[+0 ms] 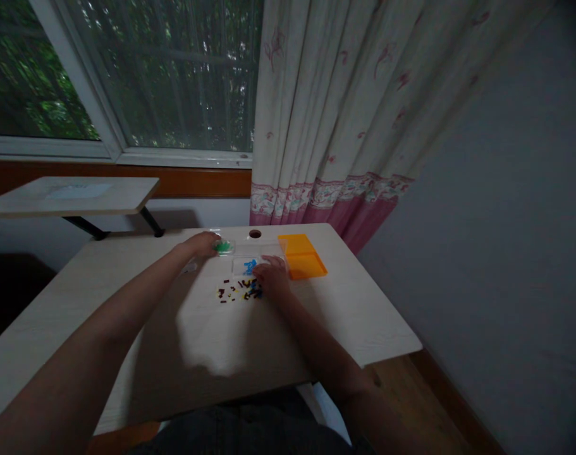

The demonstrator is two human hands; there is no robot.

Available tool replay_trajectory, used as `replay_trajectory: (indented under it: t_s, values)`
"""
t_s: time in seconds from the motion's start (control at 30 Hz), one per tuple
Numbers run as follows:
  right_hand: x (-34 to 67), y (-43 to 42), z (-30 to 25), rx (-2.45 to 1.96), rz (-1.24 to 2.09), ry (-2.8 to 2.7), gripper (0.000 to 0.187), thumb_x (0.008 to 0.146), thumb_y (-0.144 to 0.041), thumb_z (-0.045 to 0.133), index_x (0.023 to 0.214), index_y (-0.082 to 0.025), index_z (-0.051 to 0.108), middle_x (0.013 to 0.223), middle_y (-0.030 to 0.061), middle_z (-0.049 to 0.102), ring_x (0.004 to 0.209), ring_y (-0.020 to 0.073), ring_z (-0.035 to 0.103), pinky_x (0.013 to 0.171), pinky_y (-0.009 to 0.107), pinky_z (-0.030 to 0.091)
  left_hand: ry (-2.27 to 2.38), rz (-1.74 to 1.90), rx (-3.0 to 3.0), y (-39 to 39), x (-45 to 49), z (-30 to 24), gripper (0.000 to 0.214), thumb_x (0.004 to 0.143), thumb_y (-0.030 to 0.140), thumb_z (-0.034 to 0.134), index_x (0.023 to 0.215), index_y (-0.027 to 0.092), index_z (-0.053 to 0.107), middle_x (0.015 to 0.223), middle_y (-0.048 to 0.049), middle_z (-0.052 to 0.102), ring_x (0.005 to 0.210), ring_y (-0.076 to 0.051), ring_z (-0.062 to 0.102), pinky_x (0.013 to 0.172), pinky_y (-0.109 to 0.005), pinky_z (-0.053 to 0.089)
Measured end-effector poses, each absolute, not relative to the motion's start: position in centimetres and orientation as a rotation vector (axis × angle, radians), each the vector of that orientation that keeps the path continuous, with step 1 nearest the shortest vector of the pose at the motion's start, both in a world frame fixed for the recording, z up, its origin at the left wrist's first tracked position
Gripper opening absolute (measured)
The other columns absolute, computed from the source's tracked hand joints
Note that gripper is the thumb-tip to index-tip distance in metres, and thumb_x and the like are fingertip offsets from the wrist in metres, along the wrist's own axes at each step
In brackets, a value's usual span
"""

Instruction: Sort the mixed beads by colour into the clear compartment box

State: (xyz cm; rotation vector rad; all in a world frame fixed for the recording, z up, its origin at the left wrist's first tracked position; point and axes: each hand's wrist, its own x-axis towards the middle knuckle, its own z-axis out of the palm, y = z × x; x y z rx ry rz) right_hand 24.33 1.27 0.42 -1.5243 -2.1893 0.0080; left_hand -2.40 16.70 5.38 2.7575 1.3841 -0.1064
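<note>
My left hand (205, 244) is at the left side of a small clear box holding green pieces (224, 247), its fingers and thumb closed on the edge. My right hand (273, 278) is at the right end of a second clear tray (239, 268) with blue pieces (250, 266) in it. The thumb and forefinger there are bent together beside the blue pieces; anything between them is too small to make out. Loose small bricks (240, 291), dark brown, black and yellow, are scattered on the table just in front, some close below my right hand.
An open orange case (306, 256) lies right of my right hand. Clear plastic (259, 248) shows behind the trays, near a round cable hole (255, 234). A raised shelf (79, 194) stands at the back left. Curtain (335, 126) and window are beyond the table (363, 316).
</note>
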Motion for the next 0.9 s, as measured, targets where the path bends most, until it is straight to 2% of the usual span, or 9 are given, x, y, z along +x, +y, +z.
replay_trajectory:
  t_s: [0.17, 0.23, 0.3, 0.4, 0.5, 0.63, 0.73, 0.8, 0.9]
  values:
    - [26.2, 1.2, 0.3, -1.501, 0.008, -2.111, 0.025, 0.093, -0.030, 0.058, 0.116, -0.030, 0.068, 0.121, 0.0018, 0.070, 0.128, 0.0225, 0.050, 0.112, 0.044, 0.026, 1.486, -0.032, 2.758, 15.4, -2.3, 6.6, 0.065, 0.080, 0.041, 0.061, 0.138, 0.014, 0.050, 0.144, -0.0142, 0.051, 0.130, -0.026, 0.050, 0.109, -0.030, 0.038]
    - [28.0, 1.3, 0.6, -1.569, -0.033, -1.987, 0.024, 0.094, -0.031, 0.056, 0.113, -0.027, 0.070, 0.117, 0.0047, 0.071, 0.121, 0.0228, 0.054, 0.107, 0.040, 0.032, 1.610, 0.139, 2.768, 13.2, -3.9, 6.9, 0.057, 0.086, 0.042, 0.054, 0.137, 0.015, 0.051, 0.139, -0.0128, 0.055, 0.126, -0.027, 0.053, 0.108, -0.033, 0.039]
    - [29.9, 1.3, 1.0, -1.692, -0.096, -1.817, 0.024, 0.095, -0.030, 0.052, 0.103, -0.022, 0.073, 0.112, 0.0083, 0.072, 0.111, 0.0233, 0.058, 0.100, 0.039, 0.036, 1.785, 0.268, 2.736, 10.2, -5.8, 6.6, 0.046, 0.092, 0.040, 0.044, 0.128, 0.015, 0.058, 0.125, -0.0123, 0.063, 0.115, -0.027, 0.058, 0.101, -0.036, 0.044]
    - [31.8, 1.1, 1.2, -1.874, -0.143, -1.726, 0.025, 0.093, -0.028, 0.053, 0.101, -0.016, 0.073, 0.103, 0.0135, 0.072, 0.101, 0.0247, 0.059, 0.092, 0.038, 0.040, 2.021, 0.256, 2.619, 5.3, -7.9, 5.4, 0.046, 0.095, 0.046, 0.036, 0.114, 0.018, 0.066, 0.105, -0.0124, 0.069, 0.102, -0.029, 0.060, 0.090, -0.039, 0.048]
    - [32.5, 0.9, 1.2, -1.967, -0.164, -1.742, 0.023, 0.090, -0.027, 0.056, 0.099, -0.016, 0.074, 0.104, 0.0156, 0.070, 0.101, 0.0269, 0.058, 0.087, 0.038, 0.041, 2.062, 0.286, 2.595, 1.8, -8.3, 4.1, 0.048, 0.097, 0.046, 0.031, 0.113, 0.019, 0.068, 0.108, -0.0123, 0.068, 0.103, -0.029, 0.059, 0.091, -0.040, 0.047]
    - [33.4, 1.0, 1.1, -2.042, -0.230, -1.667, 0.030, 0.091, -0.027, 0.052, 0.112, -0.016, 0.070, 0.115, 0.0185, 0.066, 0.107, 0.0289, 0.057, 0.090, 0.040, 0.041, 1.892, 0.339, 2.664, 1.0, -7.5, 3.0, 0.043, 0.097, 0.039, 0.033, 0.106, 0.020, 0.071, 0.107, -0.0119, 0.069, 0.103, -0.028, 0.058, 0.092, -0.041, 0.046]
    - [34.5, 1.4, 0.6, -2.164, -0.152, -1.659, 0.031, 0.093, -0.029, 0.050, 0.106, -0.012, 0.072, 0.108, 0.0207, 0.068, 0.102, 0.0278, 0.061, 0.089, 0.037, 0.043, 1.661, 0.414, 2.698, 2.1, -7.3, 2.0, 0.039, 0.096, 0.036, 0.037, 0.105, 0.021, 0.072, 0.106, -0.0103, 0.069, 0.103, -0.026, 0.059, 0.094, -0.040, 0.047]
    - [34.9, 1.6, 0.1, -2.193, -0.092, -1.721, 0.032, 0.094, -0.030, 0.048, 0.100, -0.012, 0.074, 0.104, 0.0189, 0.070, 0.101, 0.0259, 0.063, 0.091, 0.035, 0.044, 1.556, 0.495, 2.684, 2.9, -7.4, 1.1, 0.037, 0.096, 0.035, 0.039, 0.106, 0.021, 0.072, 0.107, -0.0095, 0.070, 0.103, -0.025, 0.060, 0.095, -0.040, 0.048]
    - [34.4, 2.0, -0.8, -2.120, -0.075, -1.838, 0.033, 0.097, -0.027, 0.043, 0.106, -0.015, 0.073, 0.116, 0.0157, 0.069, 0.111, 0.0232, 0.061, 0.099, 0.033, 0.042, 1.414, 0.670, 2.660, 3.7, -7.5, -0.2, 0.034, 0.096, 0.033, 0.042, 0.106, 0.019, 0.071, 0.106, -0.0096, 0.071, 0.102, -0.024, 0.061, 0.096, -0.041, 0.049]
